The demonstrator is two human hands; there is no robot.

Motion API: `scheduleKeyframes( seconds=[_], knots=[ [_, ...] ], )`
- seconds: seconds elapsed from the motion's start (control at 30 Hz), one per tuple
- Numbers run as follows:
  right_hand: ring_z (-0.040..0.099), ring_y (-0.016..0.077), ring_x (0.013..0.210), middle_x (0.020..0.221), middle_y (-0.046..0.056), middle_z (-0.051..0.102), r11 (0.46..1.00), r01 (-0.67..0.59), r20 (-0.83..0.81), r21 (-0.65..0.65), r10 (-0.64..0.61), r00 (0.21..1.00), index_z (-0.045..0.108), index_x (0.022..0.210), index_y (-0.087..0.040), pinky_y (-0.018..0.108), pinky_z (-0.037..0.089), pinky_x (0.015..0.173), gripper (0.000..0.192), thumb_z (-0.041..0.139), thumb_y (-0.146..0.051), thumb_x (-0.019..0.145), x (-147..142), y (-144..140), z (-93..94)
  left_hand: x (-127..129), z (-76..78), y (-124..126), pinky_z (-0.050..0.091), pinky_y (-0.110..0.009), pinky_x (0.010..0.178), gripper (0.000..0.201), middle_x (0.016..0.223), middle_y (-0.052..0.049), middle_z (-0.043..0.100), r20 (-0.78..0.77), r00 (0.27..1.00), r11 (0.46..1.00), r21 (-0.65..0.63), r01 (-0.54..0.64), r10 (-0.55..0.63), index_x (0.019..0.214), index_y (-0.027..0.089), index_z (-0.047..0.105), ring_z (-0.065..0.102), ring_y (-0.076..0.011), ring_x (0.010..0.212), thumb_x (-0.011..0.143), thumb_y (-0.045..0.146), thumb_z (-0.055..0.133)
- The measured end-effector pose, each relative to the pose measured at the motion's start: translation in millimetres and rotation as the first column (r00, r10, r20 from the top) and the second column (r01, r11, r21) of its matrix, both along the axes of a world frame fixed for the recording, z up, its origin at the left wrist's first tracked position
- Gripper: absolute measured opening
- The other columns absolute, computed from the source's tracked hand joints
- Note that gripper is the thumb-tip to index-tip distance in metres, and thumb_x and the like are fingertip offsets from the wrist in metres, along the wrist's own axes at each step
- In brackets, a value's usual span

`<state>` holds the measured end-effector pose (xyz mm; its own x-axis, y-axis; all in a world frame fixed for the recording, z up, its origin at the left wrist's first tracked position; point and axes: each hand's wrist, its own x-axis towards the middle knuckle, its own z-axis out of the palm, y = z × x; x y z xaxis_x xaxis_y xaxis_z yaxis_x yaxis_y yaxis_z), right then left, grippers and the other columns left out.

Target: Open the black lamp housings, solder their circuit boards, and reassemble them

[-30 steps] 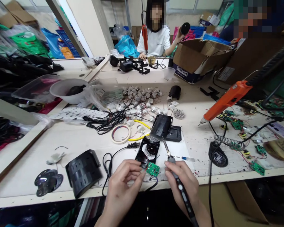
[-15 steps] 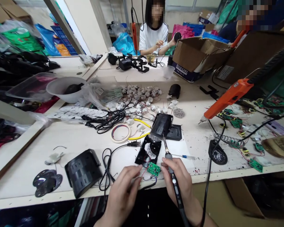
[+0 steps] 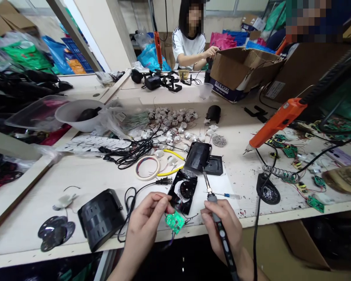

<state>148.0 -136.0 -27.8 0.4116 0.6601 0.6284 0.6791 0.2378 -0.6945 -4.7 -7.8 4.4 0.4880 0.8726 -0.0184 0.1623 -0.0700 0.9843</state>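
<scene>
Board (image 3: 174,222) has come up off the surface (image 3: 105,175) and toward the near edge; a second ago it lay by the black housing (image 3: 185,191). Left hand (image 3: 148,222) pinches it by one edge, fingertips closed. Right hand (image 3: 224,222) is wrapped shut round the soldering iron (image 3: 219,222), tip raised and apart from the board. Judgement: board is light, stiff, fragile, tethered by thin wires; grip the bare edges, don't tug the leads.
</scene>
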Motion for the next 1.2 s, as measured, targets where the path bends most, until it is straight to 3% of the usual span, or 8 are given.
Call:
scheduleKeyframes(
  seconds=[0.23, 0.37, 0.53, 0.73, 0.93, 1.2],
  knots=[
    [0.061, 0.015, 0.074, 0.087, 0.004, 0.055, 0.999, -0.04, -0.026, -0.024, 0.039, 0.999, 0.057, 0.123, -0.017, 0.025, 0.056, 0.063, 0.037, 0.053, -0.001, 0.09, -1.0, -5.1, -3.2, -1.2, 3.6, 13.3, 0.049, -0.024, 0.06, 0.026, 0.075, -0.006, 0.071, -0.185, 0.977, 0.995, -0.01, 0.103, -0.103, 0.078, 0.019, 0.075, 0.063, -0.0178, 0.067, 0.08, 0.043, 0.067],
    [0.061, 0.016, 0.081, 0.093, 0.006, 0.054, 0.997, -0.017, -0.014, -0.071, 0.016, 1.0, 0.055, 0.125, -0.017, 0.027, 0.056, 0.068, 0.04, 0.054, 0.001, 0.089, -3.6, 1.3, -4.5, -2.0, 1.8, 10.9, 0.046, -0.022, 0.06, 0.033, 0.072, -0.005, 0.067, -0.123, 0.984, 0.973, -0.207, 0.101, -0.129, 0.077, 0.017, 0.073, 0.057, -0.015, 0.066, 0.078, 0.05, 0.07],
    [0.059, 0.0224, 0.094, 0.103, 0.011, 0.053, 0.988, 0.033, 0.065, -0.152, -0.023, 0.998, 0.05, 0.132, -0.016, 0.036, 0.057, 0.079, 0.041, 0.057, -0.009, 0.092, -8.4, 21.2, -5.2, -5.8, -8.2, 6.0, 0.04, -0.018, 0.058, 0.04, 0.063, 0.001, 0.055, 0.032, 0.999, 0.904, -0.428, 0.002, 0.013, 0.082, 0.016, 0.07, 0.048, -0.0099, 0.06, 0.073, 0.055, 0.076],
    [0.051, 0.0308, 0.11, 0.116, 0.016, 0.051, 0.977, 0.034, 0.212, -0.211, 0.011, 0.977, 0.044, 0.139, -0.016, 0.052, 0.053, 0.092, 0.05, 0.061, -0.02, 0.093, -12.5, 37.8, -6.2, -12.5, -12.2, 1.9, 0.042, -0.021, 0.063, 0.036, 0.067, 0.001, 0.059, -0.017, 0.999, 0.916, -0.398, -0.041, 0.037, 0.083, 0.017, 0.069, 0.051, -0.0118, 0.065, 0.076, 0.051, 0.075],
    [0.05, 0.0303, 0.112, 0.118, 0.016, 0.05, 0.97, -0.052, 0.175, -0.237, 0.095, 0.98, 0.042, 0.141, -0.015, 0.053, 0.05, 0.095, 0.052, 0.058, -0.016, 0.091, -14.1, 37.4, -2.3, -12.2, -13.8, 3.6, 0.042, -0.022, 0.06, 0.034, 0.065, 0.001, 0.057, 0.019, 0.998, 0.911, -0.41, -0.05, 0.064, 0.081, 0.016, 0.069, 0.049, -0.0119, 0.063, 0.076, 0.049, 0.076],
    [0.05, 0.028, 0.108, 0.116, 0.014, 0.049, 0.969, -0.013, 0.16, -0.245, 0.054, 0.986, 0.042, 0.141, -0.017, 0.047, 0.051, 0.09, 0.053, 0.055, -0.012, 0.089, -17.0, 45.1, -4.1, 1.7, 0.2, 1.2, 0.048, -0.02, 0.06, 0.036, 0.073, 0.001, 0.061, 0.263, 0.959, 0.77, -0.631, 0.09, 0.103, 0.079, 0.015, 0.069, 0.055, -0.0081, 0.059, 0.068, 0.045, 0.085]
  ],
)
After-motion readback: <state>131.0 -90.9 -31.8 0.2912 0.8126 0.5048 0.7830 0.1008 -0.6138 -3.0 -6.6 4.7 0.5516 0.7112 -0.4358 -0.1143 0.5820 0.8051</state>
